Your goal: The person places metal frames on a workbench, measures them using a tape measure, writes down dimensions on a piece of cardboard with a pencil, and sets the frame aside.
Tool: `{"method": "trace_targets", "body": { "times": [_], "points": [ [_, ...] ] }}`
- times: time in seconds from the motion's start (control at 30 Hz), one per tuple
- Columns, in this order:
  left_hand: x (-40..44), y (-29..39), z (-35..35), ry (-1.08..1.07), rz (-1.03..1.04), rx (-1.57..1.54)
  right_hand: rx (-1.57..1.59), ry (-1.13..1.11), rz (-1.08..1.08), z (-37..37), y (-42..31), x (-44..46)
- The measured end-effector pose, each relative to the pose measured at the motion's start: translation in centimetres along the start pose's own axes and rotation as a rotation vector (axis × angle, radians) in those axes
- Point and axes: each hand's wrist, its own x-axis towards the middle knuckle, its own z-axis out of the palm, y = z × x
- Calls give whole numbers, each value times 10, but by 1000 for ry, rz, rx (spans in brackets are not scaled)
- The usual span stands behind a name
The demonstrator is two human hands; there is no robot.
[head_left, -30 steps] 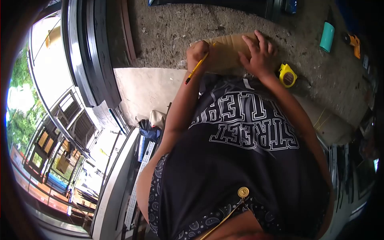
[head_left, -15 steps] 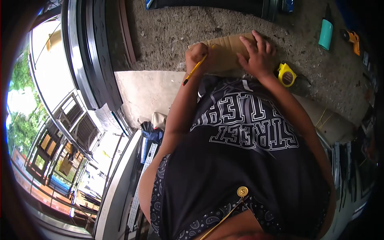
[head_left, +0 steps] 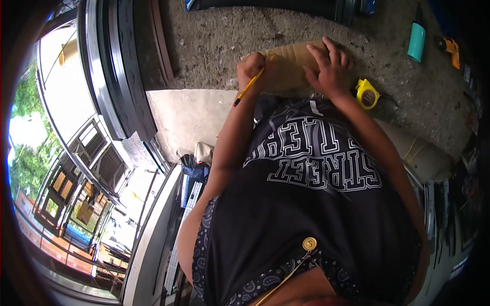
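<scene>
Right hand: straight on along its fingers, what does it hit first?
Probably the dark panel-like object at the top edge, beyond the cardboard and a stretch of concrete. Depth is unclear, so the right hand might pass above it.

On the rough grey surface (head_left: 219,35) lie cardboard (head_left: 291,66), a yellow tape measure (head_left: 367,95), a teal object (head_left: 416,43) and an orange tool (head_left: 452,52)

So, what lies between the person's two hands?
In the head view, brown cardboard spans from the left hand to the right hand, with the front end of the yellow pencil over it.
</scene>
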Motion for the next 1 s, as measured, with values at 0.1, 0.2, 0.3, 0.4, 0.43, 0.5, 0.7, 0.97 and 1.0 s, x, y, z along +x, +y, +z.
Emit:
{"method": "trace_targets", "body": {
  "times": [0.1,0.2,0.3,0.4,0.43,0.5,0.7,0.97,1.0],
  "points": [
    [3,-12,3,158,-158,-301,-24,-8,-2,-2,0,2],
    [5,-20,0,193,-264,-444,-19,-7,-8,-4,0,0],
    [6,-16,1,177,-321,-444,37,12,-30,-3,2,-2],
    [25,14,-8,202,-512,-693,331,-18,-37,-12,18,-2],
    [29,10,-12,159,-509,-562,486,-33,-50,-13,31,-6],
    [36,6,-22,35,-267,-228,487,-97,-27,-39,58,-18],
    [119,26,-24,-239,142,463,260,-55,374,-77,90,-109],
    [196,30,-20,-635,493,720,330,29,312,-54,88,-120],
    [201,37,-24,-683,504,719,352,46,293,-54,86,-118]
  ]
}}
